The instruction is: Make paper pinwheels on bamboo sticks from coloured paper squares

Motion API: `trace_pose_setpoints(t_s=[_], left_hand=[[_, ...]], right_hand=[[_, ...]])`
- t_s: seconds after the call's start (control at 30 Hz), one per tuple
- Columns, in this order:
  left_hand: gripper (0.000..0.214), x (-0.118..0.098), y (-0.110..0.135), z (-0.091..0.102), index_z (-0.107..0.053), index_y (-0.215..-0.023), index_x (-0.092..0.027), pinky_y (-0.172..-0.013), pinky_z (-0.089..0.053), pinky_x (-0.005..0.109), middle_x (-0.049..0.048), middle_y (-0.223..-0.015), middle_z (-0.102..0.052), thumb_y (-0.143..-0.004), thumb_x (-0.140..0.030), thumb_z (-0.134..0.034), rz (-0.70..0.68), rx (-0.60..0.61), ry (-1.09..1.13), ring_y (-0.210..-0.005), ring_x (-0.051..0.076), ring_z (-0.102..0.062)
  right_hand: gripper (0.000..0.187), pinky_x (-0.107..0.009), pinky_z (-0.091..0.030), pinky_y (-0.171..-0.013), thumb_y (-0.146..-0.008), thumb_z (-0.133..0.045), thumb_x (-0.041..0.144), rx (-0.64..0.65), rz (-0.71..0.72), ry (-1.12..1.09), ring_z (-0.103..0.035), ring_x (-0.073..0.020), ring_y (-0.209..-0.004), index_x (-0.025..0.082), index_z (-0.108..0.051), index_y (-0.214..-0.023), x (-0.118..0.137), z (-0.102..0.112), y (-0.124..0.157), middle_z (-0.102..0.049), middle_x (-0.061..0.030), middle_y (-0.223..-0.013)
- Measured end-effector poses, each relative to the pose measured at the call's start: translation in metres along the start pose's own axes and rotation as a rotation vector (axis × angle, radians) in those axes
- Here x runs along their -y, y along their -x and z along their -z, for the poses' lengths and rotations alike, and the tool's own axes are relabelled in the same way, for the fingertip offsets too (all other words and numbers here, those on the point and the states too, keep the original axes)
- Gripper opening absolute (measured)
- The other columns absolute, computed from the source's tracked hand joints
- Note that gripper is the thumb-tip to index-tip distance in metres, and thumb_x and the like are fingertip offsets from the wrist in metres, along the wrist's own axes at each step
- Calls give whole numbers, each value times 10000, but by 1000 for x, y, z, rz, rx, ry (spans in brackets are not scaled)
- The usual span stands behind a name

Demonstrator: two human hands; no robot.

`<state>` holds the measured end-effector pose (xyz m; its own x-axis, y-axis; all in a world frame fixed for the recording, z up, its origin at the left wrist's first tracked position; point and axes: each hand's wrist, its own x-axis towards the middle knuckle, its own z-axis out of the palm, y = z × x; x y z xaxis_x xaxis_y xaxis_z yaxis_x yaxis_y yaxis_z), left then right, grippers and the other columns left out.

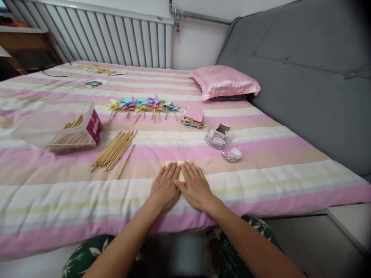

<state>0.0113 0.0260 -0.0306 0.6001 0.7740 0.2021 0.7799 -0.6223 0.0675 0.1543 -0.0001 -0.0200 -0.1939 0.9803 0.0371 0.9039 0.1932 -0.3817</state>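
Observation:
A pale yellow paper sheet (181,177) lies on the striped bedspread near the front edge, mostly covered by my hands. My left hand (166,185) rests flat on its left part, fingers stretched forward. Flat on the right part is my right hand (194,186), its thumb reaching across to the left hand. Beyond them sits a stack of coloured paper squares (193,118), pink on top. To the left lie a bundle of thin wooden sticks (114,151) and one separate stick (126,162). Several paper pinwheels (142,104) on sticks stretch in a row farther back.
At left stands a clear plastic box (58,129) with sticks inside. Two small clear round containers, one with little boxes (218,137) and one with small pieces (232,153), sit at right. A pink pillow (224,83) lies by the grey headboard (301,77); a radiator (101,34) lines the wall.

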Motion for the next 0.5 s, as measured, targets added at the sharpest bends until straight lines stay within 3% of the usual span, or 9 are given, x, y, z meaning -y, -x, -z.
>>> trace_pose_setpoints(t_s=[0.27,0.33,0.4,0.5], left_hand=[[581,0,0,5,-368,-1384,-98,-1088,-233,449,188,-1441,-343,-901,-421,-353,34,47,-8,-1353,296,-264],[673,2,0,5,-337,-1397,-97,-1086,-231,457,200,-1446,-329,-874,-519,-366,25,54,30,-1356,302,-255],[822,4,0,6,-308,-1405,-88,-1079,-240,471,218,-1446,-317,-804,-641,-396,21,56,81,-1353,317,-256],[868,7,-2,7,-317,-1393,-75,-1071,-261,482,233,-1430,-340,-766,-663,-440,35,46,144,-1343,323,-279]], right_hand=[[747,-484,-140,-1121,-889,-218,610,20,5,-84,-138,-271,-1399,94,-250,-1429,-4,4,-1,-197,-145,-1506],[708,-440,-195,-1117,-903,-225,579,9,42,-170,-167,-235,-1396,107,-238,-1432,-18,12,-7,-205,-140,-1506],[651,-392,-218,-1118,-931,-192,513,-103,-10,-231,-179,-195,-1394,103,-219,-1435,-39,21,-16,-197,-133,-1510],[569,-436,-202,-1121,-936,-252,413,-208,-48,-141,-166,-218,-1397,114,-274,-1420,-75,29,-32,-215,-130,-1505]])
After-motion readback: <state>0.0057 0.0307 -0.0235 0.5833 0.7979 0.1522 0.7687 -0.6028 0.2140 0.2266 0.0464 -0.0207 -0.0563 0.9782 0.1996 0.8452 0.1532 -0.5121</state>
